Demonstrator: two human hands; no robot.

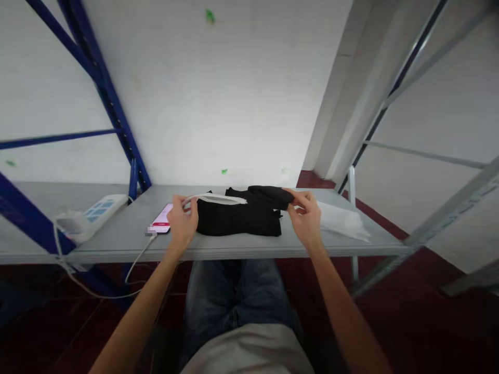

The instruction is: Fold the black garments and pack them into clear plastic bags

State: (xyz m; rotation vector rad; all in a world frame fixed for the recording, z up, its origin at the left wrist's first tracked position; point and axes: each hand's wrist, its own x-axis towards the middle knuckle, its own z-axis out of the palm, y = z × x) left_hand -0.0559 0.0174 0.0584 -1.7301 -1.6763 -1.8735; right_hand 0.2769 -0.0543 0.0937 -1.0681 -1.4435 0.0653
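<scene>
A piece of black cloth (238,221) lies on the grey shelf board in front of me, its kind not plain. My left hand (184,221) is closed at its left end, with finger and thumb pinching a narrow white strip (218,198) that runs across the cloth's upper side. Whether the strip is sewn to the cloth I cannot tell. On the other side, my right hand (306,217) pinches the end of a raised, folded black part (271,196) of the cloth. A crumpled white bag or sheet (343,221) lies just beyond the right hand.
A phone (161,218) with a lit screen and a white cable lies left of my left hand. Farther left is a white power strip (103,210). Blue uprights (113,104) and a grey frame (460,202) flank the shelf board (234,253); a white wall stands behind.
</scene>
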